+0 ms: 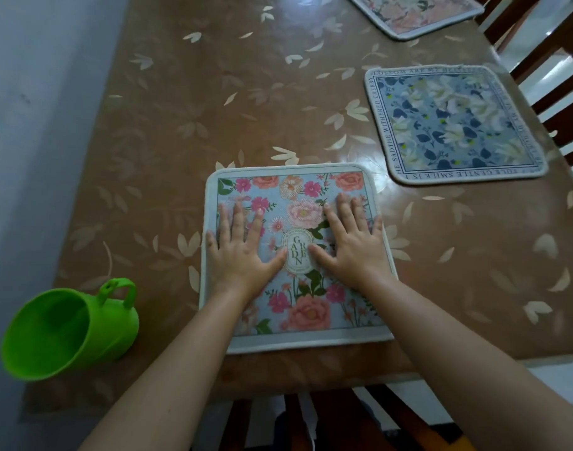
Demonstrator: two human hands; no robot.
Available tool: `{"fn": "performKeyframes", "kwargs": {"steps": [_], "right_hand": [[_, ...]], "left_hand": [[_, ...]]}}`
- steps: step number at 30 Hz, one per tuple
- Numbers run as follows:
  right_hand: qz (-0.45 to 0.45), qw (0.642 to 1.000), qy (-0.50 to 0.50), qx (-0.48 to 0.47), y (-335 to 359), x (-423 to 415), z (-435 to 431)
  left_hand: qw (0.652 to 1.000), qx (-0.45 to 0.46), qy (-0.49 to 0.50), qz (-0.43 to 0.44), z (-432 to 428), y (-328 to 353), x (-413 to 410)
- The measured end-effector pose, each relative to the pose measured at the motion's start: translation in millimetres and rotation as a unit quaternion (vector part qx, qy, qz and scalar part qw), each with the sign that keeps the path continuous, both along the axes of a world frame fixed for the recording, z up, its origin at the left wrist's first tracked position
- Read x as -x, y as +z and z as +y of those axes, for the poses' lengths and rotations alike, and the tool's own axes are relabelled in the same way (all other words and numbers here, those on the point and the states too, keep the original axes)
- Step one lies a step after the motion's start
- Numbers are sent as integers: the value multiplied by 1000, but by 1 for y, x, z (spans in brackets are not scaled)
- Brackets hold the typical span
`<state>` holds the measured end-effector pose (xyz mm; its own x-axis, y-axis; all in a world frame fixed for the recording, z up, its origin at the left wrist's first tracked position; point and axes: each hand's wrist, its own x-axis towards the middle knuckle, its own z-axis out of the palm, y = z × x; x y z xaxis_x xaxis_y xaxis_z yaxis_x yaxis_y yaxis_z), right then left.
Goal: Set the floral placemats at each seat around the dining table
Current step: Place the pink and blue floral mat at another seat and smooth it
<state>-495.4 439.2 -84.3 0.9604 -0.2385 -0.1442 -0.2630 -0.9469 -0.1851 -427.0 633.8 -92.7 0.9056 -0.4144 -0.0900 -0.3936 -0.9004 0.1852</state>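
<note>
A brown, glossy table (213, 125) with a pale leaf pattern fills most of the view, with a grey wall (34, 125) along its left side. Three floral mats lie on it.

The pink mat (311, 314) lies flat at the near edge, straight in front of the person. It shows pink and peach flowers on a light blue ground inside a pale border, with an oval label reading GARDEN in the middle. The blue mat (454, 125) lies further off to the right, close to the right edge and apart from the pink mat. It has white flowers, dark blue leaves and a line of lettering round its border. The far mat (415, 11), pinkish, sits at the top right and is cut off by the frame.

Dark wooden chairs (545, 60) stand along the right side, one beside the blue mat. Another chair (311, 415) shows below the near edge, under the pink mat.

A green cup (70, 327) with a handle sits near the table's near left corner, well left of the pink mat, its mouth turned toward the camera. Whether it stands upright or leans I cannot tell.

Both hands lie palm down on the pink mat with fingers straight and spread. The left hand (242, 252) presses the left half, its little finger at the border. The right hand (353, 245) presses the right half. The thumbs point inward and touch the two sides of the label.
</note>
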Motion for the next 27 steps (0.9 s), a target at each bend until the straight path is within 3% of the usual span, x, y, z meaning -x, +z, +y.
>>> {"fn": "performKeyframes", "kwargs": {"steps": [19,27], "right_hand": [[44,999,12,14,2,84,26],[16,998,36,-58,21,97,25]], "left_hand": [[1000,0,-3,29,15,5,94],[995,-33,52,74,1,19,120]]}}
